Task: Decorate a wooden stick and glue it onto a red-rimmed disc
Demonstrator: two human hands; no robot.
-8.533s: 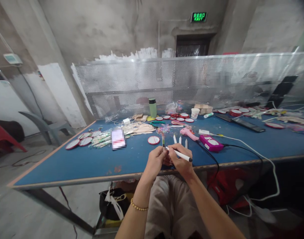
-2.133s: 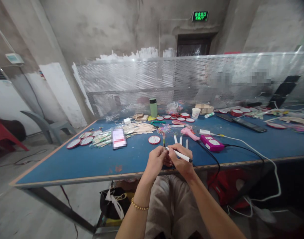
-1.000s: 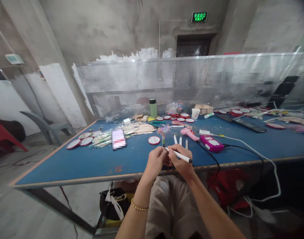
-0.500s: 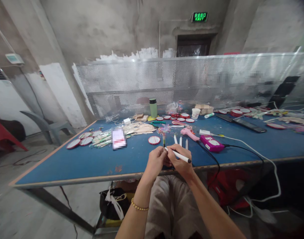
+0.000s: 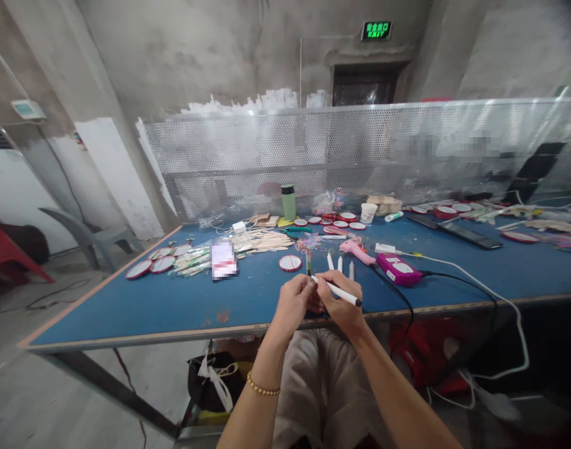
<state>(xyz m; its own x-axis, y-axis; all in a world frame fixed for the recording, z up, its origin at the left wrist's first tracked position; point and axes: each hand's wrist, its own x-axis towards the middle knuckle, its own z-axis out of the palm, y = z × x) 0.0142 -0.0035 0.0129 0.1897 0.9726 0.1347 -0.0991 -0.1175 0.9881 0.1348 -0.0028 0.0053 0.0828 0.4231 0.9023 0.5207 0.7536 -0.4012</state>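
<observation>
My left hand [image 5: 292,305] is closed around the lower end of a small flat stick [image 5: 308,262], which stands upright and shows green and dark coloured bands. In my right hand [image 5: 345,315] is a white marker [image 5: 345,295] with a black back end, held like a pen. Its tip is at the stick, close to my left fingers; whether it touches I cannot tell. Just beyond my hands lie several white markers [image 5: 340,265] and a round white disc with a red rim [image 5: 290,263].
A pink hot glue gun [image 5: 358,252] and a magenta box with cables [image 5: 398,269] lie to the right. Leftward are a phone [image 5: 224,259], wooden sticks [image 5: 264,241] and more discs [image 5: 163,264]. A green bottle [image 5: 288,203] and paper cup [image 5: 368,213] stand at the back.
Almost nothing differs. The right hand and marker have shifted very slightly right in the picture, along with a small movement of the whole view.
</observation>
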